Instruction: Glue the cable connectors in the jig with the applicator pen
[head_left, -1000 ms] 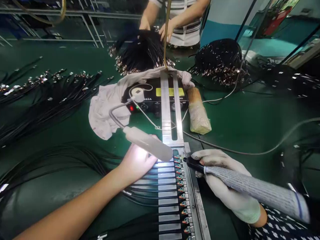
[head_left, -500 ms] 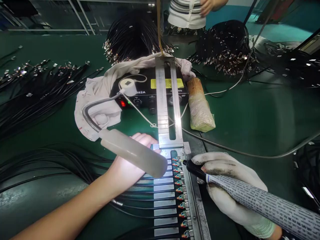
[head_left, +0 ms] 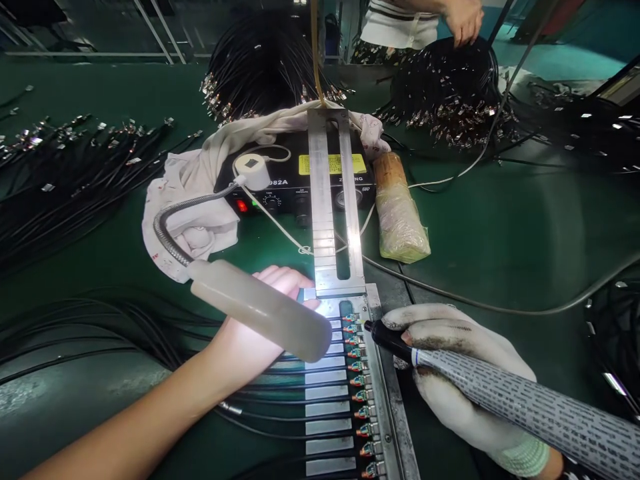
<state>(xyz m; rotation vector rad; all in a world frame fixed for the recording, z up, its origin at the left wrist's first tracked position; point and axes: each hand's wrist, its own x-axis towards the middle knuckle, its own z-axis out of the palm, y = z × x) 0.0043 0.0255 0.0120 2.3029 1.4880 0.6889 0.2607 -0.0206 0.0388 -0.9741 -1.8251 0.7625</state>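
Observation:
My bare left hand is at the upper left corner of a slotted metal jig, thumb on top and fingers around its edge. A lamp head hides part of this hand. Black cables lie across the jig in a row, their stripped ends and small metal connectors lined up along its right-hand rail. In its white, stained glove, my right hand is closed around a pen-shaped tool with a black nose and a grey patterned sleeve. The tool's tip is close by the upper connectors; whether it touches one I cannot tell.
A pale cylindrical lamp on a flexible neck hangs over the jig. Behind are a slotted metal bar, a black control box, a cloth and a wrapped block. A co-worker's hand is by a cable bundle.
The view has shifted slightly, so the lamp and box appear a little further left. My hands hold nearly the same places. The co-worker's hand has moved right, onto the cable bundle.

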